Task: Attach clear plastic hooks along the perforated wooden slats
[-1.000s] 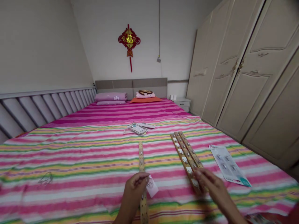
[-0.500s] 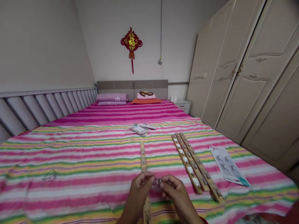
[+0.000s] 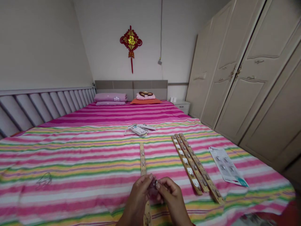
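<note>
Above a perforated wooden strip (image 3: 143, 163) on the bed, my left hand (image 3: 137, 197) and my right hand (image 3: 171, 196) meet, thumbs and fingers pinched. Between the fingertips is a small shiny metal hook (image 3: 155, 183) with a clear plastic piece attached. The left hand grips the plastic side, while the right pinches the metal side. Small metal hooks sit along the strip, part of which my left hand hides. Right of my hands lie three more wooden strips (image 3: 195, 163) side by side with metal hooks; the leftmost also carries white pieces.
A blister card (image 3: 227, 166) with several metal hooks lies at the right. Farther back are more packages (image 3: 139, 129). Clear thin scraps (image 3: 44, 180) rest at the left. Striped bedding (image 3: 82, 175) covers the bed, with a railing (image 3: 47, 106) on the left and a wardrobe (image 3: 246, 100) on the right.
My hands have shifted slightly left in view and drawn closer together around the hook, with fingers moving on it. The whole view has also moved a little; the strips stay put.
</note>
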Motion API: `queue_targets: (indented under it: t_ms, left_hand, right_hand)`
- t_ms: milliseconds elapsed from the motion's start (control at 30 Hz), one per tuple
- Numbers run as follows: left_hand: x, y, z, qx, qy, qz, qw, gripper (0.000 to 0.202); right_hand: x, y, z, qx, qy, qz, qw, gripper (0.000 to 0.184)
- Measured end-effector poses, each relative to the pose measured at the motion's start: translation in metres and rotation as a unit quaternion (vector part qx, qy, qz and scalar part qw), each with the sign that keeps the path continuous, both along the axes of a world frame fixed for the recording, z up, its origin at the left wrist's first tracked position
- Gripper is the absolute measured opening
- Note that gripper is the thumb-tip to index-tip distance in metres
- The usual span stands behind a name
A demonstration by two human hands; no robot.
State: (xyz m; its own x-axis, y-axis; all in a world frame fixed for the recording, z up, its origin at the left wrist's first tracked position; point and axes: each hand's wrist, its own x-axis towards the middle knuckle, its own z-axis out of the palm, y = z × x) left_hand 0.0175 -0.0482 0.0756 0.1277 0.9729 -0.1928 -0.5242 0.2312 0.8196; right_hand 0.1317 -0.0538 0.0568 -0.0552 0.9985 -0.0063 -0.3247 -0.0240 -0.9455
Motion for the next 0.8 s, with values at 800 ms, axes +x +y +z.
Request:
queue_targets:
  t_ms: [800]
  left_hand:
    - [-0.006,-0.001,-0.017,0.029,0.145,0.051,0.988,0.035]
  right_hand:
    - [-0.001,-0.003,0.001,0.022,-0.030,0.007,0.999,0.035]
